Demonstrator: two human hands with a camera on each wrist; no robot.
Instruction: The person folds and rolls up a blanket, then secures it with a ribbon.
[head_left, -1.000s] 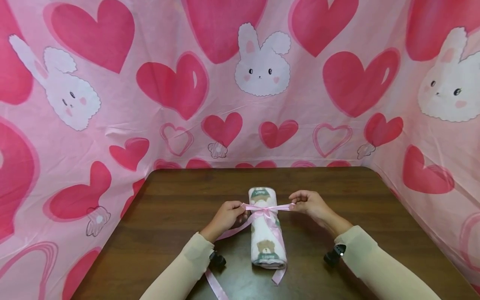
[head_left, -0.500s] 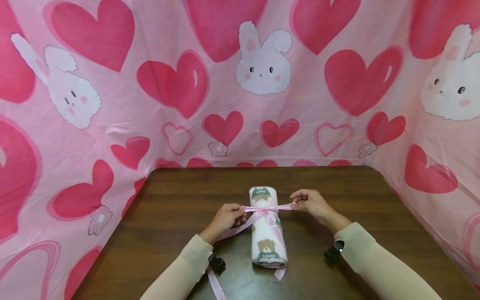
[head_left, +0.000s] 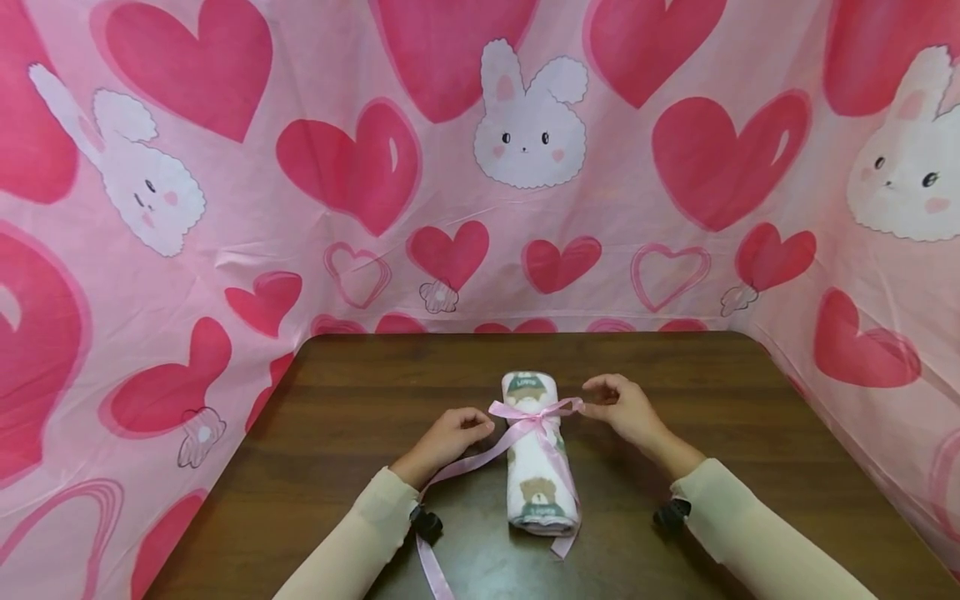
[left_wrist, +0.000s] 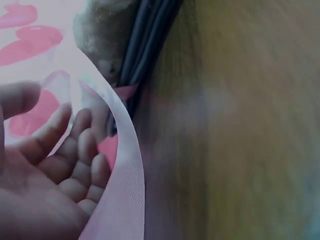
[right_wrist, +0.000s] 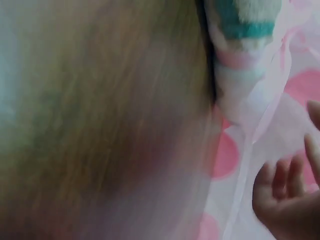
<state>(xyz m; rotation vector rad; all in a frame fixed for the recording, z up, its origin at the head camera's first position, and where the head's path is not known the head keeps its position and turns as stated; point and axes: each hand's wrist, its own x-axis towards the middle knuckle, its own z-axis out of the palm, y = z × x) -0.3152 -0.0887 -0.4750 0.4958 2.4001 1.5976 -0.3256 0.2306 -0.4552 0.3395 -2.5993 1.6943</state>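
Observation:
A rolled white towel [head_left: 531,483] with bear prints lies lengthwise on the table. Around its upper part runs a pink ribbon [head_left: 522,429], tied in a bow [head_left: 536,414] with a loop out to each side. My left hand [head_left: 450,433] is just left of the bow, apart from the left loop; in the left wrist view its fingers are loosely bent and hold nothing. A long ribbon tail passes beside that hand. At the tip of the right loop is my right hand [head_left: 626,414], thumb and fingers apart; whether it touches the loop is hard to tell.
The brown wooden table [head_left: 375,375] has a pink cloth backdrop [head_left: 442,200] with hearts and rabbits behind it and at both sides. One ribbon tail runs down by the left forearm; another ends below the towel. Dark wrist devices sit under both cuffs.
Both hands pinched and pulled the bow's loops outward; they have since let go. The loops have loosened and spread. My left hand now sits slightly apart from its loop.

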